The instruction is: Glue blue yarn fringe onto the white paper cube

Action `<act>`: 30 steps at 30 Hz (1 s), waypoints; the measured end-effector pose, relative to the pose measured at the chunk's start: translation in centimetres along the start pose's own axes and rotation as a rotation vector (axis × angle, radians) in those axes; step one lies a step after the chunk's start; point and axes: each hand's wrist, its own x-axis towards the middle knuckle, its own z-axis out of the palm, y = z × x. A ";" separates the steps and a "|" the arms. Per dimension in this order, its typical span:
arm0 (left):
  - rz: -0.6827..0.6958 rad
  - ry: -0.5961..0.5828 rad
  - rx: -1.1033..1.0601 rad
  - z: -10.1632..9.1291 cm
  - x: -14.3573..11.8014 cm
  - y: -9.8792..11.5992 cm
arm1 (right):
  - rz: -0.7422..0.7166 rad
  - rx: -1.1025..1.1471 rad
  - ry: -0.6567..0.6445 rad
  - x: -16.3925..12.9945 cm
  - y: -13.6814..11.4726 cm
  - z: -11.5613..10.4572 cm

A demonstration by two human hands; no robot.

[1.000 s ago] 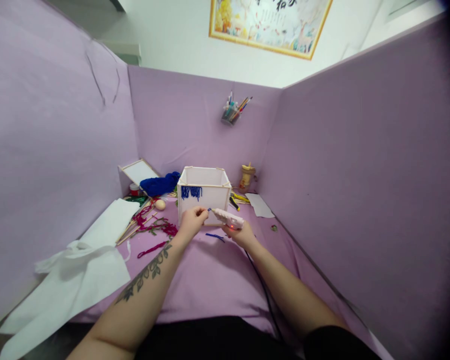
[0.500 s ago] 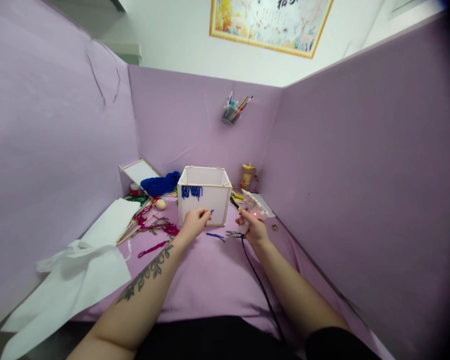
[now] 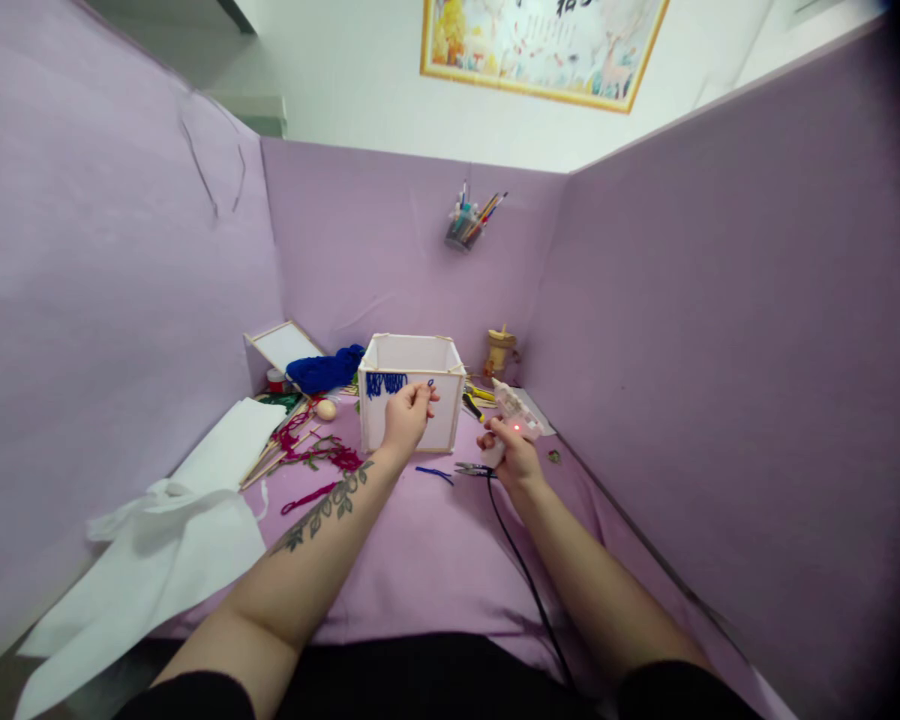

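Left hand (image 3: 405,418) has risen, pinching one blue yarn piece (image 3: 430,383) against the box (image 3: 411,405) (right hand (image 3: 511,455) grips one glue gun (image 3: 514,415)).

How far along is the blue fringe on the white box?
Done: blue yarn strands hang along the left part of the white box front. In hand: left hand presses another strand at the rim; right hand holds the glue gun. Left: the bare right part.
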 end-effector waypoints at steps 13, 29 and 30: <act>-0.111 0.169 -0.205 -0.9 1.6 -2.4 | 0.034 -0.044 -0.038 0.0 0.7 -0.1; -0.236 0.233 -0.246 -0.7 1.8 -0.7 | 0.047 -0.032 -0.024 -0.3 0.5 0.2; -0.247 0.235 -0.259 -0.6 1.8 -0.5 | 0.047 -0.037 -0.028 -0.3 0.5 0.2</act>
